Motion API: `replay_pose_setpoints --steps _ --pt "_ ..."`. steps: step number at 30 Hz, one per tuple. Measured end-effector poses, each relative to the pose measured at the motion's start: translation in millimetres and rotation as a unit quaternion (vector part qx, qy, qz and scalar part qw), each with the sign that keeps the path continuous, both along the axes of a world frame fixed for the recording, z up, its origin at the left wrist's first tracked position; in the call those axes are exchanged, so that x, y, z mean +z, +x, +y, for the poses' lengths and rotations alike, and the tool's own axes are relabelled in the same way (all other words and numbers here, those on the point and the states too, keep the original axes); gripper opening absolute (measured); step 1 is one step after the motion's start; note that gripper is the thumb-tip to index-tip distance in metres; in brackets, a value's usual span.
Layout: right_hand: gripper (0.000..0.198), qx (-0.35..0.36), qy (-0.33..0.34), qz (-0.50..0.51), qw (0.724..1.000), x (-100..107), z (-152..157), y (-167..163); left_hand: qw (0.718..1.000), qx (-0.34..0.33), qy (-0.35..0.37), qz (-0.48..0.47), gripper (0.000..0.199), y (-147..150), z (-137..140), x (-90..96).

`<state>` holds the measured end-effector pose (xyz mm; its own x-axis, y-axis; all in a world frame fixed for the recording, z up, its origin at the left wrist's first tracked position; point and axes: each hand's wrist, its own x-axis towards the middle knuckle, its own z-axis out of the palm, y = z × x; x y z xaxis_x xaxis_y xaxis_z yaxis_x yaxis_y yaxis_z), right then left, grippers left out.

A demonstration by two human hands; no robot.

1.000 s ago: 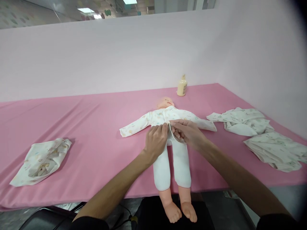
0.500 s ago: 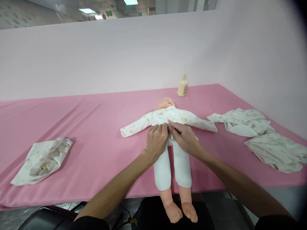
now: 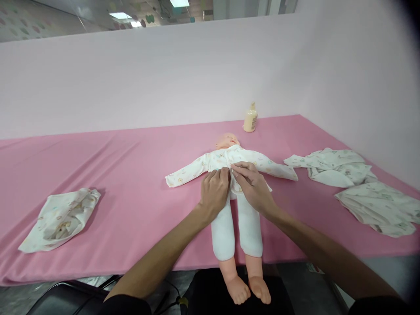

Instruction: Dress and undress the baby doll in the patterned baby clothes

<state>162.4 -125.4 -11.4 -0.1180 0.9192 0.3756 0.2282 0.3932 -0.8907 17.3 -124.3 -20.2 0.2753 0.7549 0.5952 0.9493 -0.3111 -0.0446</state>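
Observation:
A baby doll (image 3: 227,141) lies on its back on the pink-covered table, its feet hanging over the front edge. It wears a white long-sleeved baby shirt (image 3: 251,158) with small coloured prints, both sleeves spread to the sides. My left hand (image 3: 215,189) is closed on the shirt's front at the doll's belly. Beside it, my right hand (image 3: 252,186) pinches the shirt's front edge with thumb and fingertips. The exact spot between the fingers is partly hidden. White cloth legs (image 3: 223,238) show below my hands.
A cream pump bottle (image 3: 250,120) stands behind the doll near the wall. Crumpled white printed baby clothes (image 3: 341,168) lie at the right. A folded printed cloth (image 3: 62,221) rests at the left of the pink sheet (image 3: 131,210). A black chair (image 3: 65,299) is below left.
My right hand's fingers have lifted and straightened slightly at the shirt front, showing more of the fabric under them. My left hand keeps its place.

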Motion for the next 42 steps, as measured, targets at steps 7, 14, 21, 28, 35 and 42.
replay_pose_setpoints --steps 7,14,21,28,35,42 --pt "0.034 0.011 0.068 -0.049 0.996 -8.2 -3.6 -3.0 0.999 -0.006 -0.008 -0.034 0.012 -0.3 1.9 -3.0" --pt "0.041 0.002 0.122 -0.092 0.988 -16.3 -3.1 -6.0 0.97 -0.011 -0.129 -0.204 0.021 1.5 2.0 7.1" --pt "0.048 0.006 0.127 -0.126 0.984 -16.2 -2.4 -5.8 0.86 -0.087 -0.289 -0.413 0.025 -3.4 -2.8 24.6" --pt "0.052 0.014 0.146 -0.148 0.978 -17.2 -1.4 -4.4 0.753 -0.147 -0.362 -0.53 0.024 -12.7 2.1 32.5" --pt "0.05 0.015 0.158 -0.154 0.975 -19.7 -2.3 -4.2 0.723 -0.125 -0.366 -0.572 0.023 -11.8 4.5 35.8" --pt "0.053 0.021 0.13 -0.143 0.981 -16.7 -3.1 -1.9 0.748 -0.138 -0.365 -0.537 0.024 -14.3 5.2 29.8"
